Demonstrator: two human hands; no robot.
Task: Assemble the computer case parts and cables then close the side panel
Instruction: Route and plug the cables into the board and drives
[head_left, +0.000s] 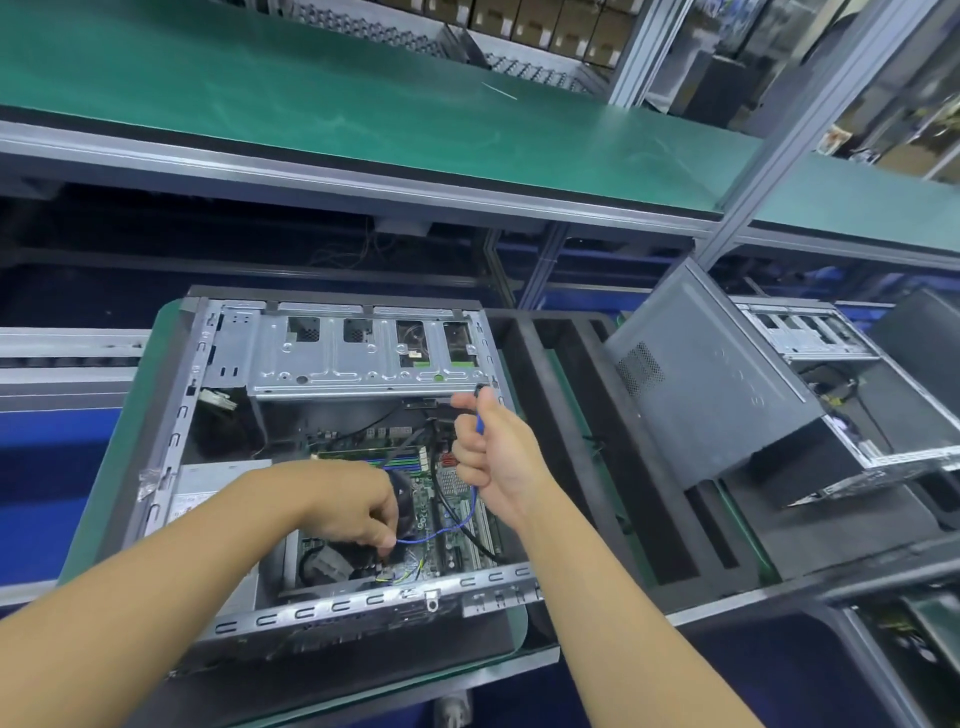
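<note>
An open computer case (208, 364) lies on its side in front of me, with a metal drive cage (353, 353) at its far end and a green motherboard (457, 540) inside. A thin blue cable (457, 525) runs across the board between my hands. My left hand (353, 504) reaches down into the case and pinches the cable's near end over the board. My right hand (493, 452) is raised above the board's right side, fingers curled round the blue cable's other end. Black cables (452, 509) loop across the board.
A grey side panel (717, 374) leans against a second open case (810, 332) on the right. Black foam dividers (587, 415) lie between the two cases. A green-topped shelf (363, 104) runs above at the back. A vertical metal post (737, 208) stands at right.
</note>
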